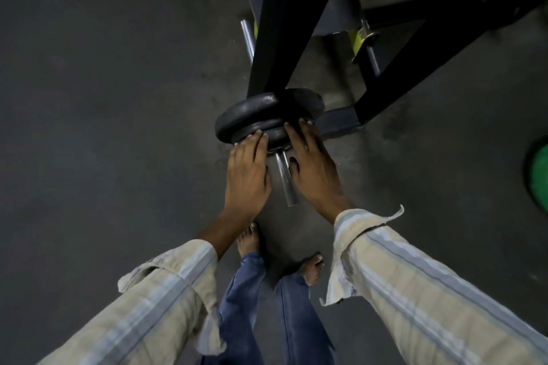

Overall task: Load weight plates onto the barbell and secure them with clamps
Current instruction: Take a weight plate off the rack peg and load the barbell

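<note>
Two black weight plates (pixel 252 111) sit stacked on the chrome barbell sleeve (pixel 286 178), whose bare end points toward me. My left hand (pixel 247 175) lies flat with straight fingers against the nearer, smaller plate on its left side. My right hand (pixel 314 166) presses the same plate from the right, fingers spread over its rim. The sleeve runs between my two hands. I see no clamp in view.
A black rack frame (pixel 284 24) rises just behind the plates, with its foot (pixel 341 123) on the dark floor to the right. Another chrome bar (pixel 248 38) and yellow-green fittings (pixel 363 41) lie behind. A green plate (pixel 538 175) shows at the right edge. My bare feet (pixel 249 238) stand below the sleeve.
</note>
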